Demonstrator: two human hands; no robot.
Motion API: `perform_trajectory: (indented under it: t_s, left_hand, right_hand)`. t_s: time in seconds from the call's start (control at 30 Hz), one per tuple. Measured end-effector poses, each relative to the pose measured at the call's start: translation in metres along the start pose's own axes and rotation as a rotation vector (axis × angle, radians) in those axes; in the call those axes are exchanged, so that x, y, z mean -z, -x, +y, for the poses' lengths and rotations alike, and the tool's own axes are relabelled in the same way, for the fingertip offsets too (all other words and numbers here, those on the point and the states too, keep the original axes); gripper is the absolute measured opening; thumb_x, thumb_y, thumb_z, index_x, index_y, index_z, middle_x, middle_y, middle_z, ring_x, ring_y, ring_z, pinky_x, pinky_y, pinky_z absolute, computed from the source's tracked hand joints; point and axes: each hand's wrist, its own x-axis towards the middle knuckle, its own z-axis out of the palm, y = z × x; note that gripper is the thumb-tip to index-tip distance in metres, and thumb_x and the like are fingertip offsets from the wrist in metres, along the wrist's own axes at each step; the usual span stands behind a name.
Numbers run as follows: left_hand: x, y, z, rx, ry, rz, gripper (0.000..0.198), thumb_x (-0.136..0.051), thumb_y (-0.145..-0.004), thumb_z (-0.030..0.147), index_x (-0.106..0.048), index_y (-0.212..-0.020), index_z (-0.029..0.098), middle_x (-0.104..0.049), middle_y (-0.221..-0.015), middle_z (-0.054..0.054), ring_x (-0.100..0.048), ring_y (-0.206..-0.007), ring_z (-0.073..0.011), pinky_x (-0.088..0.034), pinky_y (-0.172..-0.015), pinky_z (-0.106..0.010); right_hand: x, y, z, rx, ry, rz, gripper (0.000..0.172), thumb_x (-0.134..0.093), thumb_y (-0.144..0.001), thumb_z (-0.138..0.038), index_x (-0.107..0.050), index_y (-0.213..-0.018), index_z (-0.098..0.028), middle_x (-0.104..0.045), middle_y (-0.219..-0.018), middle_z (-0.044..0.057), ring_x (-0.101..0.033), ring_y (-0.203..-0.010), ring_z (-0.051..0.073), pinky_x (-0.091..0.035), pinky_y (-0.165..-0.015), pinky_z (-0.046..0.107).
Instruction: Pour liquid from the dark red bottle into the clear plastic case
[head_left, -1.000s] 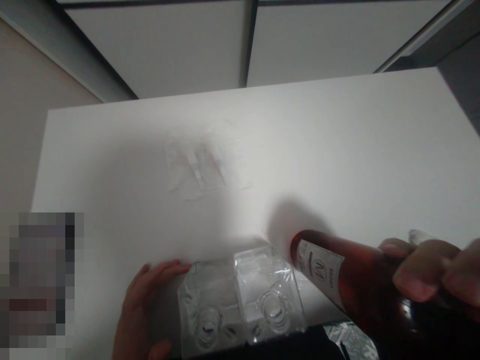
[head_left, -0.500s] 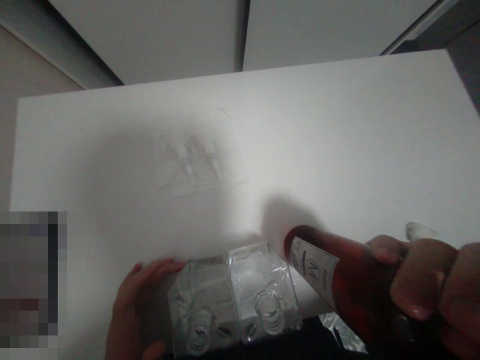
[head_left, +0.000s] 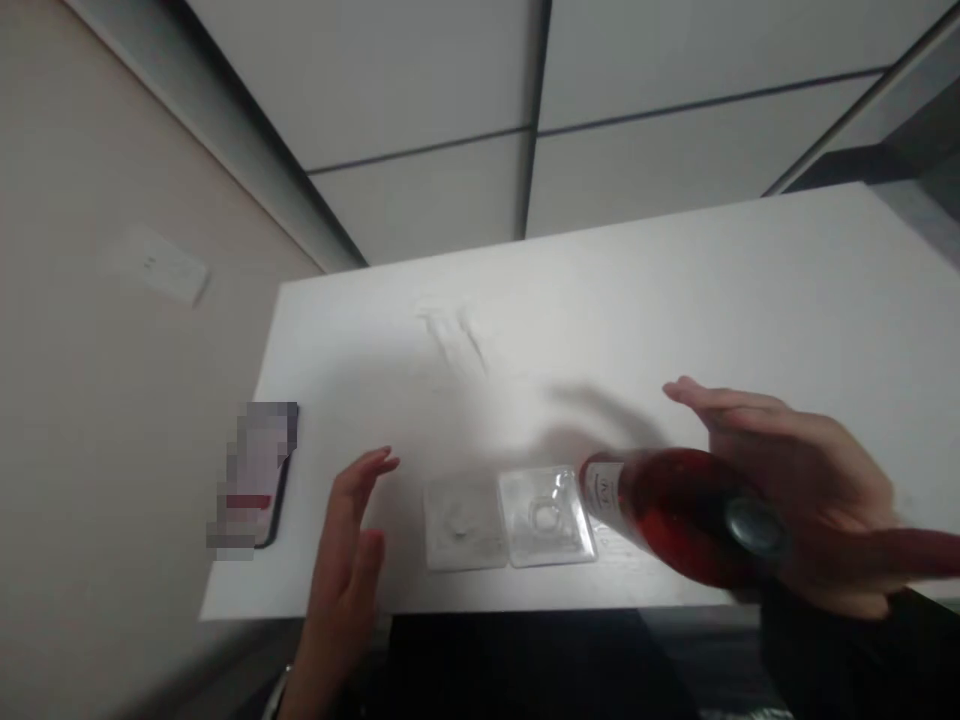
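Observation:
A red bottle (head_left: 686,510) with a white label stands on the white table, its dark cap toward me. My right hand (head_left: 810,480) is just to its right, fingers stretched out and apart from the bottle. Left of the bottle are two clear square glass containers (head_left: 547,515), (head_left: 465,525) side by side, each with a round neck facing up. My left hand (head_left: 349,540) hovers left of the containers, its fingers apart and holding nothing.
A phone (head_left: 259,475) lies at the table's left edge. Thin clear packaging (head_left: 454,345) rests behind the containers. A wall socket (head_left: 169,265) is on the left wall, and white cabinet doors (head_left: 420,200) rise behind the table (head_left: 750,290).
My right hand has let go of the red bottle, which now stands upright beside the containers. My left hand has opened a little away from the containers. The view has shifted left and back.

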Motion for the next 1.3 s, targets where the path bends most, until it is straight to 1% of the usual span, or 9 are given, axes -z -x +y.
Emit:
perform_trajectory:
  t_s: [0.1,0.23,0.37,0.53,0.63,0.77,0.97,1.1,1.3]
  left_hand:
    - [0.007,-0.030,0.017,-0.001,-0.125,0.016,0.050,-0.056,-0.106,0.050,-0.050,-0.151,0.029,-0.059,-0.149,-0.011,-0.062,-0.133,-0.0271,-0.045,-0.118,-0.047]
    - [0.002,-0.112,0.024,0.086,-0.294,-0.113,0.058,-0.054,-0.106,0.047,-0.046,-0.154,0.017,-0.074,-0.121,-0.011,-0.073,-0.100,-0.0231,-0.057,-0.098,-0.039]
    - [-0.019,-0.189,0.020,0.139,-0.592,-0.079,0.054,-0.054,-0.106,0.044,-0.055,-0.150,0.013,-0.075,-0.122,-0.015,-0.071,-0.114,-0.0292,-0.053,-0.103,-0.041]
    - [-0.042,-0.218,0.019,0.098,-0.651,-0.117,0.044,-0.081,-0.088,0.043,-0.075,-0.122,0.016,-0.077,-0.122,-0.019,-0.072,-0.118,-0.0368,-0.054,-0.100,-0.044]
    - [-0.041,-0.217,0.025,0.059,-0.623,-0.093,0.031,-0.084,-0.085,0.036,-0.079,-0.109,0.017,-0.080,-0.112,-0.018,-0.073,-0.115,-0.0362,-0.055,-0.099,-0.045]
    - [-0.019,-0.194,0.043,-0.034,-0.498,-0.037,0.037,-0.077,-0.092,0.034,-0.072,-0.125,0.019,-0.081,-0.105,-0.010,-0.076,-0.106,-0.0262,-0.057,-0.098,-0.038]
    - [0.012,-0.095,0.060,-0.328,0.060,0.097,0.038,-0.078,-0.092,0.040,-0.069,-0.126,0.025,-0.073,-0.132,-0.007,-0.073,-0.117,-0.0216,-0.056,-0.109,-0.037]
    - [0.011,-0.044,0.058,-0.312,0.031,0.138,0.038,-0.080,-0.092,0.042,-0.069,-0.125,0.024,-0.075,-0.125,-0.008,-0.075,-0.114,-0.0236,-0.059,-0.105,-0.040]
    - [-0.004,-0.026,0.051,-0.352,-0.007,0.064,0.029,-0.078,-0.094,0.036,-0.070,-0.120,0.024,-0.079,-0.115,-0.007,-0.075,-0.111,-0.0245,-0.060,-0.103,-0.043]
  right_hand:
    - [-0.001,-0.006,0.013,0.155,-0.042,0.014,0.063,-0.040,-0.102,-0.076,-0.082,-0.115,-0.031,-0.081,-0.110,0.004,-0.074,-0.106,0.025,-0.051,-0.118,0.042]
    - [0.002,-0.011,0.028,0.165,-0.029,0.038,0.060,-0.048,-0.101,-0.074,-0.082,-0.108,-0.026,-0.079,-0.100,0.010,-0.072,-0.101,0.028,-0.057,-0.100,0.044]
    - [0.007,-0.010,0.039,0.134,0.015,0.041,0.055,-0.049,-0.103,-0.070,-0.081,-0.107,-0.025,-0.076,-0.101,0.009,-0.071,-0.092,0.026,-0.056,-0.096,0.044]
    - [0.010,-0.013,0.048,0.136,0.095,0.076,0.055,-0.047,-0.104,-0.069,-0.080,-0.104,-0.025,-0.075,-0.103,0.008,-0.070,-0.087,0.024,-0.055,-0.090,0.043]
    - [0.010,-0.015,0.049,0.140,0.109,0.093,0.053,-0.047,-0.104,-0.068,-0.080,-0.100,-0.026,-0.074,-0.098,0.007,-0.069,-0.085,0.024,-0.054,-0.089,0.043]
    - [0.009,-0.015,0.048,0.126,0.098,0.092,0.050,-0.050,-0.104,-0.065,-0.079,-0.099,-0.026,-0.074,-0.098,0.007,-0.069,-0.085,0.023,-0.053,-0.088,0.042]
    - [0.008,-0.015,0.045,0.133,0.116,0.100,0.050,-0.051,-0.104,-0.066,-0.080,-0.098,-0.025,-0.074,-0.097,0.007,-0.068,-0.084,0.023,-0.053,-0.087,0.043]
    - [0.007,-0.016,0.042,0.148,0.130,0.102,0.051,-0.051,-0.103,-0.066,-0.079,-0.096,-0.024,-0.075,-0.095,0.008,-0.067,-0.082,0.024,-0.054,-0.085,0.044]
    - [0.007,-0.015,0.037,0.154,0.152,0.107,0.047,-0.054,-0.104,-0.062,-0.079,-0.093,-0.023,-0.075,-0.096,0.008,-0.069,-0.079,0.022,-0.057,-0.081,0.042]
